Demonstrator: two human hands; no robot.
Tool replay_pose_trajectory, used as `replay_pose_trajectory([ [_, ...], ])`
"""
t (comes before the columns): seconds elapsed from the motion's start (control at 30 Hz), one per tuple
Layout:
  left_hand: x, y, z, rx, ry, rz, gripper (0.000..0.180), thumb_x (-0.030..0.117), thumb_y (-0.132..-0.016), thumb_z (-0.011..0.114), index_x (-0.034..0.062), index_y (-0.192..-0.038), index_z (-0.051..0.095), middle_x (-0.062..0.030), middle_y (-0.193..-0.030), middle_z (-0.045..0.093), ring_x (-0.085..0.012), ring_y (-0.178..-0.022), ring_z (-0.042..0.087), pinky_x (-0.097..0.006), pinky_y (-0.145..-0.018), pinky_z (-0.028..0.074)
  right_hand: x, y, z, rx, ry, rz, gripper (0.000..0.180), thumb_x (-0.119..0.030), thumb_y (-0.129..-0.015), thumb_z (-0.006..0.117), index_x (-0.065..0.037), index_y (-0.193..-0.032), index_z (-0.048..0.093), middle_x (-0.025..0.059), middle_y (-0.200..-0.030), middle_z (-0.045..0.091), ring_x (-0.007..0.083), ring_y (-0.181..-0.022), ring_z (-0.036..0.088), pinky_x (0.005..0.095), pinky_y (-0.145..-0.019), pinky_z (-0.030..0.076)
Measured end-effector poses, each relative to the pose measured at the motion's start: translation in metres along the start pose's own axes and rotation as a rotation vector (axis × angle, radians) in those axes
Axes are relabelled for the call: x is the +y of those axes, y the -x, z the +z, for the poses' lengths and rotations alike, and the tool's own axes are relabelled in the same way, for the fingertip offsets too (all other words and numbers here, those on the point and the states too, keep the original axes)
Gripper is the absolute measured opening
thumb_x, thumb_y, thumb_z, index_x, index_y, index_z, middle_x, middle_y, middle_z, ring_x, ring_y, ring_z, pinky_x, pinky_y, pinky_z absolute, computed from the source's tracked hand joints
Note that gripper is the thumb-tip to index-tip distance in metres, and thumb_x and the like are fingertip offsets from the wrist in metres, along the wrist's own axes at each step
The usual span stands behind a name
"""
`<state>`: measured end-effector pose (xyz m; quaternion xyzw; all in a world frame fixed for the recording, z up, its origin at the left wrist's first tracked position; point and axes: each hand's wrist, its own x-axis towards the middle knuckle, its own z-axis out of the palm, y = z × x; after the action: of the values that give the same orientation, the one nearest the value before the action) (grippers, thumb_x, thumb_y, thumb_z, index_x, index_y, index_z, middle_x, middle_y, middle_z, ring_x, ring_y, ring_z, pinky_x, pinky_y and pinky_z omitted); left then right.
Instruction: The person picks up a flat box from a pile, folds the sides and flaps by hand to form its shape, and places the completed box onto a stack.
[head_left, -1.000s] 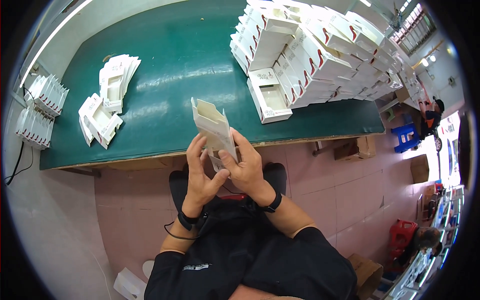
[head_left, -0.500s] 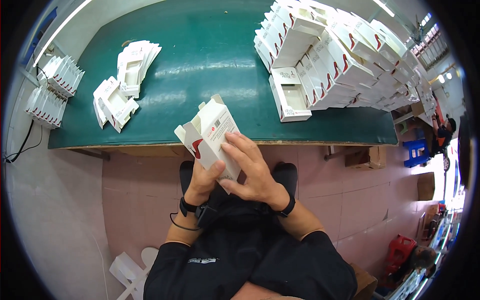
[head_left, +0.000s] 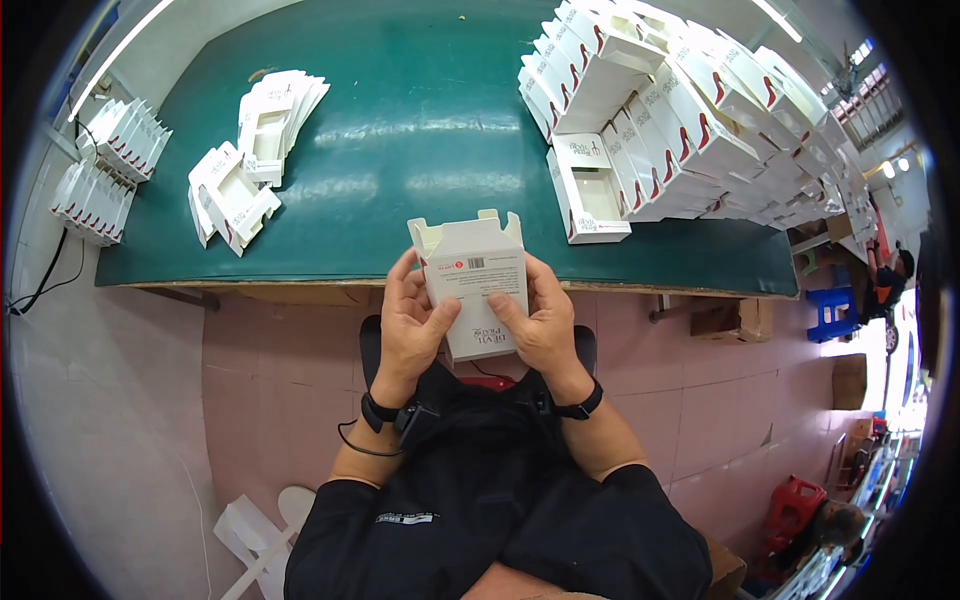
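Head camera showed the left hand and right hand clamped on a white folding carton at dial centre, open flaps toward twelve; stacked cartons stood toward two o'clock.

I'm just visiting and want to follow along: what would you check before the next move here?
1. Both hands on the work: ok; the left hand and right hand hold the white box.
2. Far-end flaps closed: not ok; they stand open.
3. Box's inside bare: cannot tell; the printed panel hides it.
4. Loose cartons at hand: ok; they overlap on the left of the green table.
5. Stacked boxes on the table: ok, at the right.
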<state>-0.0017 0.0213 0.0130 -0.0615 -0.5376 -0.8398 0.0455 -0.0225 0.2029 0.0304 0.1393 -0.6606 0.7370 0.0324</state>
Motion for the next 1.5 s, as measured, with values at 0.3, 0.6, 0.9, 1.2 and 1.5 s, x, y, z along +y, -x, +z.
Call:
replay_pose_trajectory([
  [0.3,0.001,0.003,0.003,-0.039,-0.093,0.051,0.088,0.015,-0.099,0.074,0.0033,-0.165,0.016,-0.0195,-0.146,0.052,-0.0259,-0.129,0.059,-0.039,-0.107,0.051,-0.003,-0.011,-0.015,-0.026,-0.004,-0.019,0.063,-0.014,-0.099,0.075,0.003,-0.151,0.043,0.013,-0.133,0.065,0.0186,-0.12,0.065,0.0333,-0.101,0.053],
  [0.6,0.021,-0.001,-0.004,-0.174,-0.246,0.005,0.085,0.01,-0.101,0.07,0.0099,-0.166,0.016,-0.0193,-0.147,0.051,-0.027,-0.129,0.059,-0.039,-0.102,0.056,-0.014,-0.013,-0.03,-0.079,0.06,-0.065,0.072,-0.014,-0.095,0.079,-0.004,-0.155,0.042,0.0136,-0.137,0.064,0.0199,-0.121,0.064,0.0349,-0.101,0.053],
  [0.9,0.028,-0.002,-0.002,-0.188,-0.227,0.063,0.081,0.001,-0.095,0.074,0.0106,-0.159,0.025,-0.0182,-0.145,0.048,-0.0289,-0.13,0.058,-0.046,-0.101,0.059,-0.021,-0.019,-0.04,-0.145,0.13,-0.161,0.066,-0.009,-0.089,0.083,-0.005,-0.146,0.05,0.0113,-0.139,0.062,0.0198,-0.121,0.062,0.0363,-0.105,0.05],
  [1.2,0.032,-0.004,-0.001,-0.273,-0.166,-0.047,0.078,-0.007,-0.09,0.074,0.0121,-0.153,0.032,-0.0157,-0.144,0.048,-0.0262,-0.13,0.057,-0.045,-0.103,0.058,-0.025,-0.018,-0.036,-0.155,-0.112,-0.02,0.053,-0.003,-0.084,0.085,-0.003,-0.13,0.059,0.0151,-0.142,0.057,0.0195,-0.126,0.058,0.0345,-0.109,0.045],
  [1.5,0.029,-0.004,0.0,-0.267,-0.076,-0.065,0.066,-0.008,-0.089,0.073,0.0107,-0.142,0.04,-0.0135,-0.138,0.05,-0.0241,-0.128,0.057,-0.046,-0.102,0.06,-0.028,-0.017,-0.035,-0.102,-0.287,0.032,0.043,-0.001,-0.085,0.083,-0.004,-0.12,0.059,0.0148,-0.14,0.057,0.0188,-0.122,0.059,0.035,-0.107,0.047],
])
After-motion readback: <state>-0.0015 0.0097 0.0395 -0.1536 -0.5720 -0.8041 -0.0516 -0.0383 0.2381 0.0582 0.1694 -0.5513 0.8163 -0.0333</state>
